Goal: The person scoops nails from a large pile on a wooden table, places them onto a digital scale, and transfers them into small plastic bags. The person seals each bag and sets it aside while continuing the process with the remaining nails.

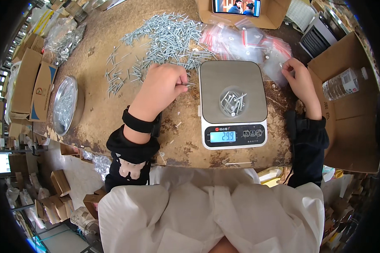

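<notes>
My left hand [164, 84] is closed in a pinch just left of the scale, with a screw [191, 84] sticking out from its fingertips. Beyond it spreads a large pile of silvery screws [169, 33]. On the digital kitchen scale [207, 101] stands a small round clear cup [233, 115] with several screws in it, and the display is lit. My right hand [299, 80] pinches the edge of a clear zip bag [276, 69] at the right end of a heap of red-edged zip bags [232, 42].
A metal bowl [74, 95] with clear contents stands at the table's left edge, near cardboard boxes [27, 84]. At right, an open carton [346, 122] holds a plastic bottle [342, 84]. A phone [236, 6] playing video rests in a box at the back.
</notes>
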Motion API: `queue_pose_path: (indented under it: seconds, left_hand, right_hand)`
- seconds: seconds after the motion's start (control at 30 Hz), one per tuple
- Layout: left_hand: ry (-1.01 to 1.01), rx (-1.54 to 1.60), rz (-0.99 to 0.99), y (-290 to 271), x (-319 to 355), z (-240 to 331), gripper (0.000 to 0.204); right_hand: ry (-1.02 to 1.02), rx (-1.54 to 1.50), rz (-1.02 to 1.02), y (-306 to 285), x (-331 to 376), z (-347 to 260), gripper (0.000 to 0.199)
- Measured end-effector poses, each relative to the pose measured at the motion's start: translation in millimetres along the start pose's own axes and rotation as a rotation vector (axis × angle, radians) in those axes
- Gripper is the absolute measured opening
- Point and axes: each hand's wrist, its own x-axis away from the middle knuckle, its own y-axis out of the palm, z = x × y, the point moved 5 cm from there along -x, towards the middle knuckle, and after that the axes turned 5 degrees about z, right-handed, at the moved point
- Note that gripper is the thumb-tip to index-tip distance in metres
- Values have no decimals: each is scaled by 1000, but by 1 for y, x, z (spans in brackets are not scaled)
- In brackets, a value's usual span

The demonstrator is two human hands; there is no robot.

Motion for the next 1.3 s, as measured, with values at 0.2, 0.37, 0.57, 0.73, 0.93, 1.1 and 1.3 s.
queue_pose_path:
  seconds: [0.2,0.37,0.57,0.73,0.93,1.1,1.3]
  left_hand:
    - [-32,-78,-33,-1,2,0,16]
    - [110,-199,49,-3,2,8,15]
    - [106,460,146,-20,-13,56,14]
    - [77,734,156,-9,-12,74,40]
    - [124,859,300,-20,-6,64,68]
    - [369,767,66,-18,0,83,70]
    - [70,868,101,-22,2,85,65]
  right_hand:
    - [32,13,-19,-2,0,-4,12]
    - [17,-4,-17,-3,1,-1,12]
    - [-12,-8,15,-1,1,-3,12]
    - [-100,-169,290,-18,-4,-17,8]
    - [-193,-817,300,-51,18,-109,8]
    - [-462,-1000,-24,-42,34,-176,13]
    - [-297,-1206,-247,-30,43,-173,19]
